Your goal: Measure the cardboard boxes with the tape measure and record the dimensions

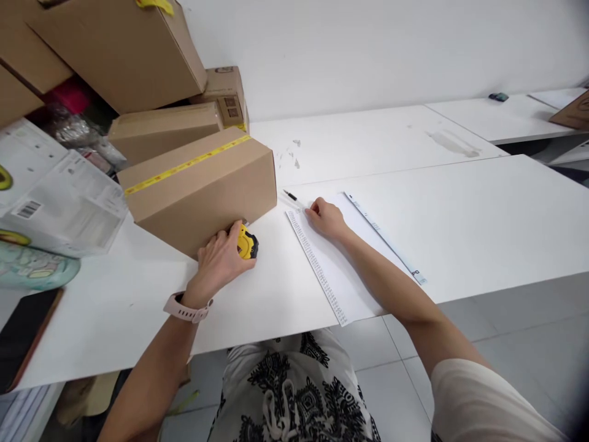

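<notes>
My left hand (222,261) is wrapped round a yellow and black tape measure (247,243), on the white table close against the front of a cardboard box (207,202) sealed with yellow tape. Fingers curled together, my right hand (326,218) rests on the upper part of a spiral notebook (322,264) with a blank white page. A pen (291,196) with a clear barrel and a black end pokes out from its fingertips towards the box; the fingers hide its near end. Along the notebook's right side lies a pale blue ruler (386,239).
More cardboard boxes (124,55) are stacked at the back left. White packaging (64,196) and a dark flat phone-like object (27,337) are at the left. The table's front edge runs close to my body. Another box (573,112) stands at the far right.
</notes>
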`<act>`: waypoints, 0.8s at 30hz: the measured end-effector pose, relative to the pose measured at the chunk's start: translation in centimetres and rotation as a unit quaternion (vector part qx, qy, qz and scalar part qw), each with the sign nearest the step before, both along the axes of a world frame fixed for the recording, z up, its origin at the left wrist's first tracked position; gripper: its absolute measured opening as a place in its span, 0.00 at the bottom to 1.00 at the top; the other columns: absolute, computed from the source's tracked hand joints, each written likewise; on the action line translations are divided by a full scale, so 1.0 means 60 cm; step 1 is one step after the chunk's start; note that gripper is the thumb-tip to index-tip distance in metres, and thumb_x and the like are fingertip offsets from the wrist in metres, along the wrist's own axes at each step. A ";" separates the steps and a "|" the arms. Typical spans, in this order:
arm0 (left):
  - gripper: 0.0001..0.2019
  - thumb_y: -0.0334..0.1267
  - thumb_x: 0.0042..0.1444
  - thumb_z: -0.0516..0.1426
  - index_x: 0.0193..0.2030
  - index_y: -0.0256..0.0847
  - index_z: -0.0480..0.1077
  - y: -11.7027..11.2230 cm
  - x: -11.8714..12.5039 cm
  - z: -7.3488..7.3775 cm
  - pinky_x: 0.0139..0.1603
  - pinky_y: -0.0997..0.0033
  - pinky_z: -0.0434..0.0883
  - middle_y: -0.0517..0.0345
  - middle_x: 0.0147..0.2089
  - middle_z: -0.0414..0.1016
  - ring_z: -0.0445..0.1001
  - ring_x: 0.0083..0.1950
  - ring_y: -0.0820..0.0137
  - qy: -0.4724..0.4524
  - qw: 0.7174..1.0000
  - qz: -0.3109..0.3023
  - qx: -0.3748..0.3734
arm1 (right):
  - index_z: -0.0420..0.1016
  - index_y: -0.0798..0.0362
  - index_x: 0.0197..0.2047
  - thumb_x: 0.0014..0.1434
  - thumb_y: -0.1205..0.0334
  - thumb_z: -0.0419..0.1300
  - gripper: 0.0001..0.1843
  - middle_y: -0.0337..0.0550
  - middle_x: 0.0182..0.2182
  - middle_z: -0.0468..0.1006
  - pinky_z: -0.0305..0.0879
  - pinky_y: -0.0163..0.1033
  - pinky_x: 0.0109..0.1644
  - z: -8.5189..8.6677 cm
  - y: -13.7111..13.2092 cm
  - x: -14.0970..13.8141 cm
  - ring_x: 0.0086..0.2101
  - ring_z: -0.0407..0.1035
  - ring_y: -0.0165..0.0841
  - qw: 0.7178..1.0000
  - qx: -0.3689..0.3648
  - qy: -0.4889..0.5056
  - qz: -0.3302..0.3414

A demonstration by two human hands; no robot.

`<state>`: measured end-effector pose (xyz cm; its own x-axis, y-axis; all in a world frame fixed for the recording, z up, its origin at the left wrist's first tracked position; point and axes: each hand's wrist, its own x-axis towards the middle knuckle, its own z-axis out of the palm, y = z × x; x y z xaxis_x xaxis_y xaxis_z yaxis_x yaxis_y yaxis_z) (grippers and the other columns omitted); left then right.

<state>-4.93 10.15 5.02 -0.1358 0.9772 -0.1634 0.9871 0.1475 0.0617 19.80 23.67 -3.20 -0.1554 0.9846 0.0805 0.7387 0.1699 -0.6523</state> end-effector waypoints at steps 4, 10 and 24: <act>0.37 0.45 0.56 0.61 0.70 0.34 0.58 0.008 0.009 -0.008 0.58 0.41 0.69 0.32 0.60 0.70 0.66 0.64 0.40 0.049 0.996 -0.052 0.053 | 0.68 0.49 0.44 0.59 0.55 0.61 0.12 0.32 0.24 0.72 0.59 0.36 0.31 0.000 0.019 0.031 0.24 0.62 0.29 0.941 -0.066 0.332 -0.001; 0.32 0.46 0.66 0.56 0.69 0.24 0.60 0.028 0.120 -0.072 0.75 0.50 0.53 0.32 0.71 0.61 0.54 0.75 0.48 -0.061 0.944 -0.291 0.146 | 0.71 0.42 0.55 0.55 0.57 0.64 0.23 0.32 0.31 0.78 0.71 0.37 0.36 0.047 0.023 0.063 0.31 0.73 0.29 0.831 -0.105 0.544 0.052; 0.41 0.59 0.66 0.52 0.71 0.22 0.55 0.045 0.150 -0.147 0.76 0.41 0.45 0.31 0.75 0.52 0.48 0.77 0.46 -0.087 0.939 -0.317 0.099 | 0.67 0.48 0.31 0.56 0.32 0.63 0.26 0.33 0.18 0.69 0.73 0.42 0.40 0.088 -0.031 0.017 0.29 0.74 0.34 0.848 -0.062 0.525 0.034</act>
